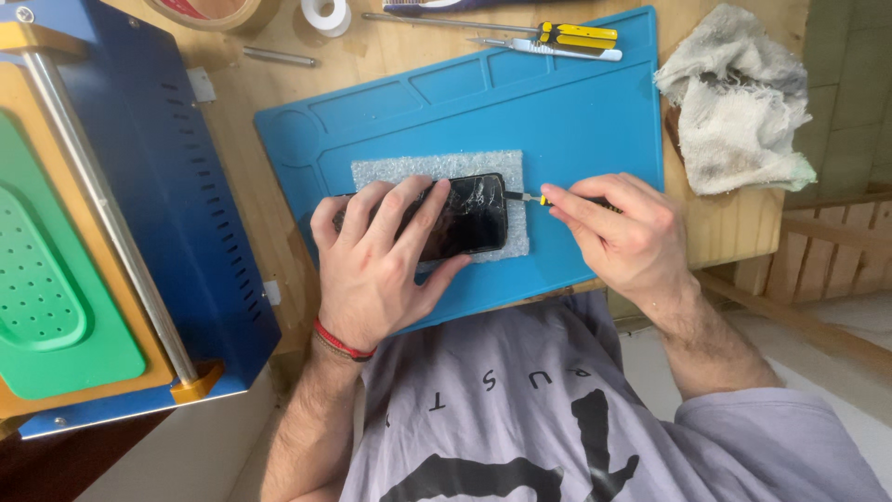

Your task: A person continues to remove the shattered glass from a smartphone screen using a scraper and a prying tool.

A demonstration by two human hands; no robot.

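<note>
A black phone (469,218) with a cracked screen lies on a grey foam pad (506,167) in the middle of a blue work mat (576,112). My left hand (376,256) presses down on the phone's left part, fingers spread over it. My right hand (618,228) pinches a small screwdriver (534,197) with a yellow collar. Its metal tip touches the phone's right end.
A large blue machine (177,195) with a green perforated plate (42,279) fills the left side. A crumpled white cloth (734,98) lies at the right. Beyond the mat sit a yellow-handled screwdriver (576,35), a knife-like tool (548,48), tape rolls (325,14) and a metal rod (279,58).
</note>
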